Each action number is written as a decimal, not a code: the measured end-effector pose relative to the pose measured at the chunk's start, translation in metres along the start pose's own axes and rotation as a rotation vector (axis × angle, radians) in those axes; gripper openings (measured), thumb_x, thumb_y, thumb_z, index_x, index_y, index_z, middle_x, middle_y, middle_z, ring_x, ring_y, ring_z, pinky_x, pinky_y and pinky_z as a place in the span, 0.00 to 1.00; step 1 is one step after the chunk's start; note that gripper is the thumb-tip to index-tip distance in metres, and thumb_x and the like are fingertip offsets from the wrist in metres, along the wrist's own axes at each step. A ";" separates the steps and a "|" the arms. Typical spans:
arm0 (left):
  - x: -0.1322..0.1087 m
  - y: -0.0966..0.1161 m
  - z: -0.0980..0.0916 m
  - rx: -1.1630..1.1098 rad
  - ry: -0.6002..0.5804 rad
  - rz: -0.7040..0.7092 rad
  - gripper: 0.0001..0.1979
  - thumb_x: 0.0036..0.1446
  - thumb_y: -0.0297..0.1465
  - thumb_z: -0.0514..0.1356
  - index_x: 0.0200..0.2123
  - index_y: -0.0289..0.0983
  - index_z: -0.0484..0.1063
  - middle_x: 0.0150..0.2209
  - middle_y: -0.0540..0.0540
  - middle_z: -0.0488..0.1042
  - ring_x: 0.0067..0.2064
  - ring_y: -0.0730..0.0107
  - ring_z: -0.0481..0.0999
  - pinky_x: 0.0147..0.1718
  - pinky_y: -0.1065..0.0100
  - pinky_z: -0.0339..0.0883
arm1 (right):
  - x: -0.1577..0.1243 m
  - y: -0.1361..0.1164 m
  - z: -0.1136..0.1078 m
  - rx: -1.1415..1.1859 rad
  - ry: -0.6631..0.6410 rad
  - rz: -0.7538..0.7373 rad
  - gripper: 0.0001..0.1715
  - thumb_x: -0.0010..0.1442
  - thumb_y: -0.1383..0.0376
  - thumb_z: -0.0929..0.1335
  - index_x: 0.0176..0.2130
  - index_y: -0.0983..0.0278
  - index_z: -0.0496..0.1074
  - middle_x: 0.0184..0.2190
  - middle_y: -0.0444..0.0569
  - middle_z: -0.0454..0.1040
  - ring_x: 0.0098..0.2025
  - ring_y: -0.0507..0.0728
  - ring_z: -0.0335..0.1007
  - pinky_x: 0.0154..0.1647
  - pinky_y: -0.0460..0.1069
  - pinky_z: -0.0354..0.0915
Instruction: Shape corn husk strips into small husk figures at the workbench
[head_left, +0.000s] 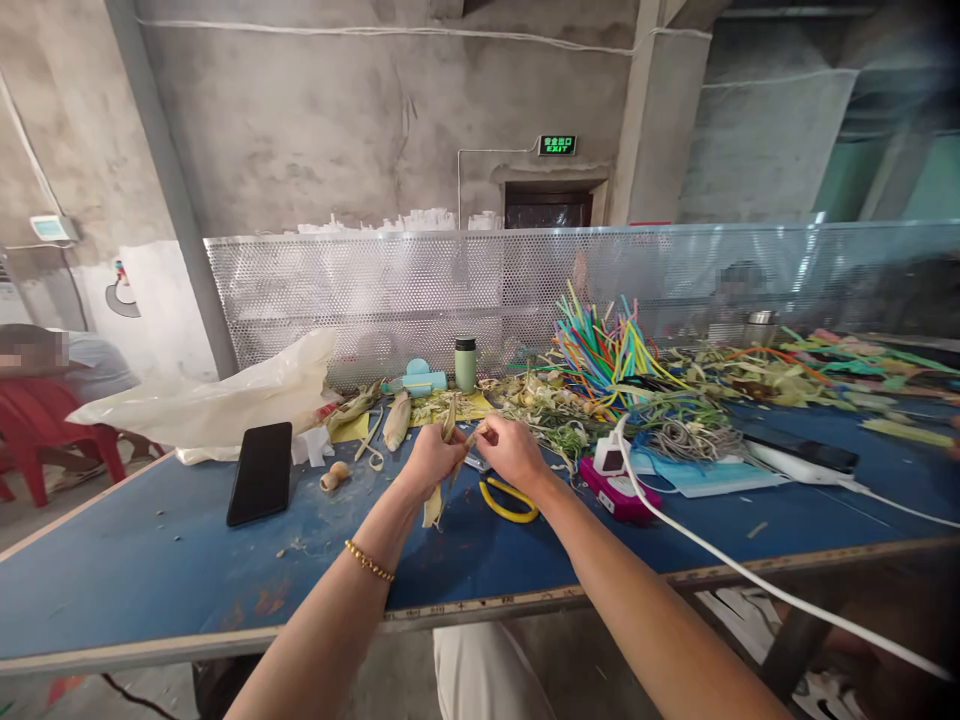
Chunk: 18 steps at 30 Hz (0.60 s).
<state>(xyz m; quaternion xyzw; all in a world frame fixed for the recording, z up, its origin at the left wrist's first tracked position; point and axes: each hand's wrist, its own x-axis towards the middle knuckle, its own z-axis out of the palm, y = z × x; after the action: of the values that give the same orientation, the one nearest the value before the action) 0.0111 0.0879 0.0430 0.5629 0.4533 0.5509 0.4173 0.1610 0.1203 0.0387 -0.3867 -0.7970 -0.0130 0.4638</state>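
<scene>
Both hands meet above the blue table (315,575), around a pale dry corn husk strip (433,508). My left hand (433,458) is closed round it, and the strip's lower end hangs below the fingers. My right hand (510,452) pinches a thin end of the strip, close to the left hand. Under the right wrist lie scissors with yellow handles (510,515), partly covered. A corn husk bundle (397,421) lies beyond the left hand. Left of it a small round tan piece (334,476) rests on the table.
A black phone (260,474) and a plastic sheet (217,400) are at left. Behind stand a green bottle (465,365) and colourful pipe cleaners (607,350). A white charger (608,457) on a magenta box (619,495) trails a cable at right. A perforated metal screen (360,300) borders the back.
</scene>
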 end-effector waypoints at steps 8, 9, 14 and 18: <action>-0.004 0.009 0.007 0.066 0.032 -0.001 0.09 0.43 0.21 0.60 0.20 0.36 0.62 0.12 0.59 0.57 0.14 0.83 0.52 0.15 0.76 0.43 | -0.002 -0.004 -0.001 -0.244 -0.016 -0.100 0.05 0.60 0.70 0.65 0.33 0.63 0.71 0.29 0.48 0.76 0.30 0.54 0.70 0.31 0.47 0.55; -0.006 0.011 0.008 0.068 0.024 -0.019 0.08 0.43 0.21 0.59 0.21 0.37 0.62 0.12 0.59 0.57 0.13 0.83 0.52 0.14 0.76 0.42 | -0.002 -0.004 -0.001 -0.230 -0.022 -0.086 0.06 0.60 0.70 0.65 0.33 0.63 0.71 0.29 0.48 0.76 0.30 0.54 0.70 0.31 0.47 0.55; -0.010 0.016 0.005 0.107 0.011 -0.093 0.07 0.48 0.23 0.57 0.21 0.37 0.63 0.10 0.57 0.56 0.12 0.80 0.51 0.13 0.74 0.42 | 0.000 0.001 -0.001 -0.059 -0.061 -0.088 0.09 0.60 0.72 0.64 0.33 0.65 0.74 0.30 0.48 0.78 0.31 0.53 0.71 0.33 0.45 0.57; -0.007 0.012 0.000 0.125 0.011 -0.091 0.09 0.49 0.28 0.60 0.20 0.36 0.65 0.10 0.57 0.56 0.13 0.80 0.51 0.14 0.73 0.43 | 0.000 -0.002 -0.002 0.078 -0.082 -0.064 0.10 0.58 0.73 0.65 0.33 0.65 0.76 0.26 0.47 0.77 0.27 0.52 0.70 0.30 0.45 0.57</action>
<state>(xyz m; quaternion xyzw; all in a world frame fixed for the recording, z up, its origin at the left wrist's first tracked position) 0.0117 0.0782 0.0534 0.5638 0.5141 0.5051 0.4034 0.1615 0.1184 0.0405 -0.3430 -0.8270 0.0192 0.4450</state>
